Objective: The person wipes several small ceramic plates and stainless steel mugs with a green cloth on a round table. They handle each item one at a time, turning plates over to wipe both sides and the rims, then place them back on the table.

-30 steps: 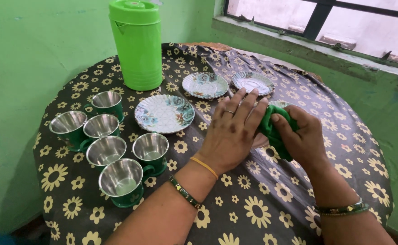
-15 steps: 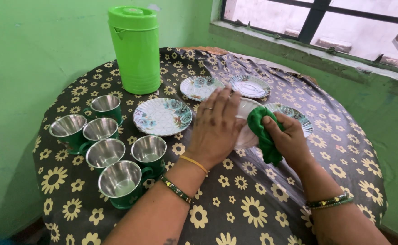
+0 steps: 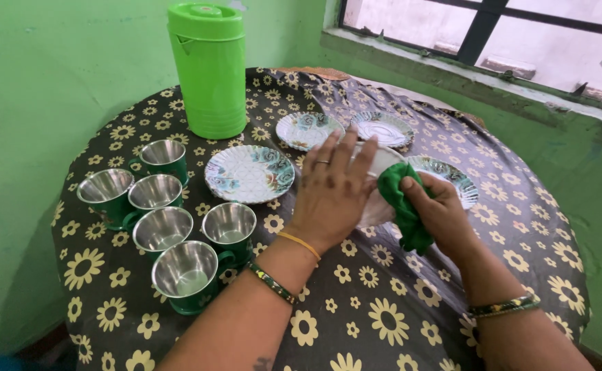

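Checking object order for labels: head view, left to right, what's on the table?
Cluster of steel cups with green outsides → tall green plastic jug → floral patterned saucer → left hand flat on a white saucer → green cloth → right hand.

Bright daylight comes in from the window (image 3: 520, 41) at one o'clock. The picture is sharp, with soft shadows.

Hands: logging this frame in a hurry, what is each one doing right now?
Left hand: open, pressed flat on the white saucer.
Right hand: closed on the green cloth.
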